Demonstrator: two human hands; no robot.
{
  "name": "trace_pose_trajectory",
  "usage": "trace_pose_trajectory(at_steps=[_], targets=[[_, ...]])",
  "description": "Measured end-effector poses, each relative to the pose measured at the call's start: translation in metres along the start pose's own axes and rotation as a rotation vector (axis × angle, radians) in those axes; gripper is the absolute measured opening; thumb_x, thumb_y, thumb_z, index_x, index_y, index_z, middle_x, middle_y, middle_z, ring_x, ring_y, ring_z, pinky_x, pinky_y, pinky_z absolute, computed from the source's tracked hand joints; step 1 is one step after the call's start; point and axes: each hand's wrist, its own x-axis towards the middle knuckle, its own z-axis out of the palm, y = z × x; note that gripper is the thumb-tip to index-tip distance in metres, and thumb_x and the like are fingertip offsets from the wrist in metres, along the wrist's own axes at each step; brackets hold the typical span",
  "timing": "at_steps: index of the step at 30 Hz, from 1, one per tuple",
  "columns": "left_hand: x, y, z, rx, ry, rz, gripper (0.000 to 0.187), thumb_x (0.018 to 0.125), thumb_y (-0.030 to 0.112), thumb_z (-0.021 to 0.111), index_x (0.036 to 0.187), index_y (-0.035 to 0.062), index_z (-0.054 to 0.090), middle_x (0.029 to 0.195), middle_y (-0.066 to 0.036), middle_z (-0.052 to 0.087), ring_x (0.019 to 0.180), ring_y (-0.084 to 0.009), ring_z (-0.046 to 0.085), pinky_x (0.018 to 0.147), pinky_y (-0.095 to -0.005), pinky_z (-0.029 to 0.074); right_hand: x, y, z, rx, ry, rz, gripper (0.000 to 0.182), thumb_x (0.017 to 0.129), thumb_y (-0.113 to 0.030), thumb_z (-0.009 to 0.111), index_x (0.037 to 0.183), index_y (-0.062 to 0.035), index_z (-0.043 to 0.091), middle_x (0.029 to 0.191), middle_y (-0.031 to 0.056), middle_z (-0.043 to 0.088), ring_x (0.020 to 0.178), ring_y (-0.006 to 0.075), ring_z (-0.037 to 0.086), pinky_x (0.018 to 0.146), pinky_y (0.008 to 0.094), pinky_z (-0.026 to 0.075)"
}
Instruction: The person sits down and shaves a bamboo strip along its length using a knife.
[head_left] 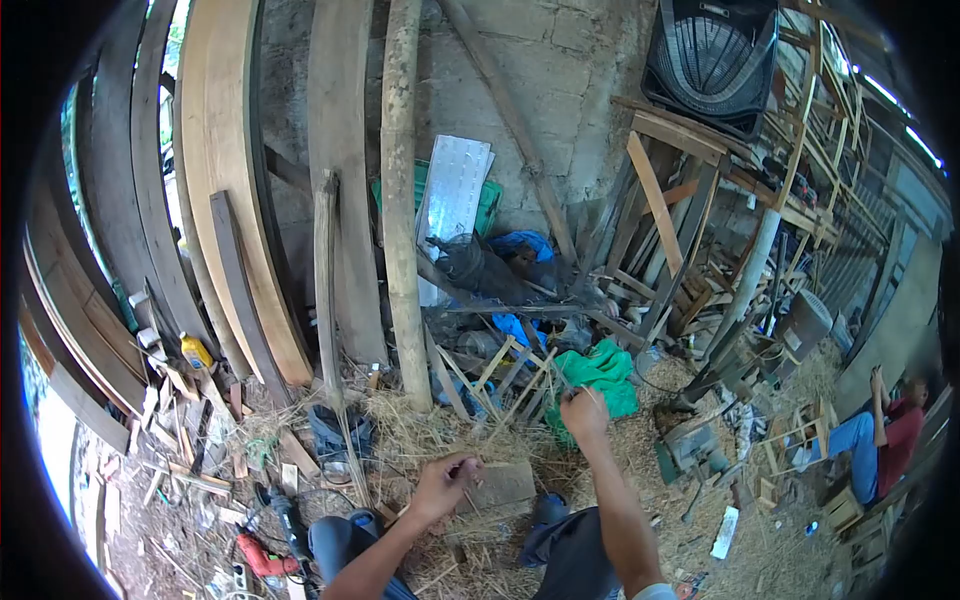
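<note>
My left hand [440, 490] is low in the middle, its fingers curled in. Something small and dark may be between them, but I cannot make it out. Beside that hand lies a flat wooden block [505, 483] between my legs. My right hand [584, 415] is raised higher and to the right, closed in a grip. A thin, dark piece seems to stick up from its fingers, too small to name. Behind this hand is a bunched green cloth [608, 375].
Tall planks [225, 150] and a wooden post [403, 250] stand against the wall. A red power drill [262, 556] and a dark power tool [290, 520] lie at lower left. Wood scraps and shavings cover the ground. Another person [890, 440] sits at far right.
</note>
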Motion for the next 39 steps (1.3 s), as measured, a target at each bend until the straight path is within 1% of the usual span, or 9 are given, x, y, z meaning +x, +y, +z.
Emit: trace_pose_trajectory(at_steps=[1,2,5,9,11,16,22,27,39], targets=[[0.001,-0.001,0.000,-0.001,0.008,0.002,0.020,0.095,0.017,0.053,0.098,0.0014,0.065,0.076,-0.008,0.066,0.069,-0.0118,0.059,0.065,-0.0277,0.046,-0.005,-0.004,0.001,0.175,-0.042,0.010,0.027,0.082,-0.023,0.060,0.070,-0.0005,0.068,0.070,0.0183,0.066,0.067,0.0339,0.066,0.061,0.0456,0.049],[0.001,0.000,-0.004,-0.045,0.009,-0.035,0.024,0.095,0.021,0.052,0.099,0.0013,0.065,0.080,-0.005,0.066,0.069,-0.0116,0.058,0.067,-0.0274,0.047,-0.001,0.018,0.028,0.528,-0.066,-0.060,0.029,0.089,-0.026,0.059,0.074,-0.0025,0.065,0.055,0.0086,0.057,0.044,0.0185,0.050,0.044,0.0367,0.034],[-0.004,0.000,-0.014,-0.109,-0.025,-0.121,0.028,0.097,0.026,0.051,0.102,0.0019,0.065,0.079,-0.002,0.065,0.067,-0.0102,0.055,0.066,-0.0259,0.046,-0.005,0.000,0.020,0.918,-0.156,0.041,0.025,0.092,-0.028,0.058,0.086,-0.0062,0.068,0.058,-0.0010,0.050,0.043,0.0070,0.036,0.041,0.0271,0.026],[-0.008,0.014,-0.020,-0.292,-0.128,-0.242,0.024,0.097,0.022,0.051,0.100,0.0020,0.064,0.060,0.004,0.044,0.053,-0.0042,0.040,0.048,-0.0224,0.031,-0.020,-0.046,-0.035,1.199,-0.275,0.049,0.026,0.090,-0.028,0.061,0.097,-0.0032,0.067,0.064,-0.0018,0.054,0.053,0.0057,0.044,0.049,0.0240,0.033],[-0.010,0.020,-0.019,-0.326,-0.154,-0.219,0.025,0.097,0.022,0.051,0.102,0.0014,0.063,0.060,0.004,0.044,0.053,-0.0040,0.039,0.047,-0.0223,0.031,-0.023,-0.062,-0.053,1.345,-0.387,0.100,0.028,0.089,-0.026,0.063,0.104,-0.0025,0.064,0.064,-0.0047,0.050,0.055,0.0038,0.042,0.050,0.0220,0.030],[-0.009,0.047,-0.021,-0.241,-0.012,-0.087,0.027,0.097,0.023,0.051,0.104,-0.0021,0.058,0.064,0.002,0.048,0.055,-0.0045,0.043,0.050,-0.0217,0.035,-0.006,-0.083,-0.057,1.193,-0.194,-0.082,0.022,0.085,-0.023,0.067,0.085,-0.0010,0.067,0.066,-0.0044,0.055,0.063,0.0035,0.045,0.057,0.0223,0.035],[0.001,0.074,-0.032,-0.144,0.040,0.094,0.022,0.097,0.018,0.050,0.103,-0.0004,0.059,0.067,0.001,0.053,0.057,-0.0050,0.046,0.053,-0.0217,0.038,0.004,-0.119,-0.086,1.090,-0.123,-0.161,0.026,0.082,-0.025,0.069,0.081,0.0008,0.066,0.067,-0.0018,0.059,0.065,0.0058,0.048,0.061,0.0240,0.037],[0.001,0.100,-0.029,-0.309,-0.048,-0.048,0.020,0.096,0.018,0.052,0.097,-0.0003,0.058,0.066,0.000,0.051,0.053,-0.0049,0.044,0.047,-0.0209,0.034,-0.007,-0.129,-0.105,0.960,-0.064,-0.264,0.028,0.081,-0.027,0.070,0.083,0.0012,0.066,0.071,0.0001,0.060,0.067,0.0070,0.048,0.064,0.0245,0.038],[0.003,0.082,-0.011,-0.779,-0.100,-0.293,0.015,0.094,0.015,0.052,0.096,0.0011,0.054,0.072,-0.002,0.050,0.050,-0.0081,0.042,0.042,-0.0206,0.030,-0.015,-0.114,-0.086,1.173,-0.211,-0.169,0.030,0.085,-0.029,0.066,0.087,0.0003,0.066,0.067,-0.0004,0.059,0.066,0.0068,0.050,0.063,0.0241,0.038]])
